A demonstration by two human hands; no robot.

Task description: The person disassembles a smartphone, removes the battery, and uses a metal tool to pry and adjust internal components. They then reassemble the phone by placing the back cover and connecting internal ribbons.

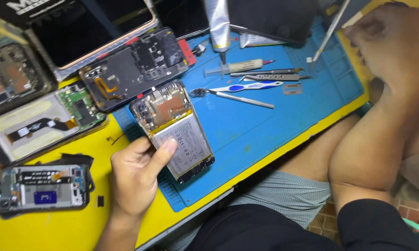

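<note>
My left hand (137,174) grips an opened phone (172,128) by its lower left edge, thumb laid across the grey battery. The phone lies tilted on the blue work mat (265,125), its circuit board showing at the upper end. My right hand (393,44) is at the top right corner, fingers closed on thin metal tweezers (328,35) whose tip points down toward the mat. My right forearm runs down the right side of the view.
A toothbrush (244,87), a syringe (235,67), more tweezers (272,76), a thin rod (244,100) and a glue tube (218,23) lie on the mat. Several other opened phones (135,65) (46,118) (37,188) rest on the yellow table (79,227) at left.
</note>
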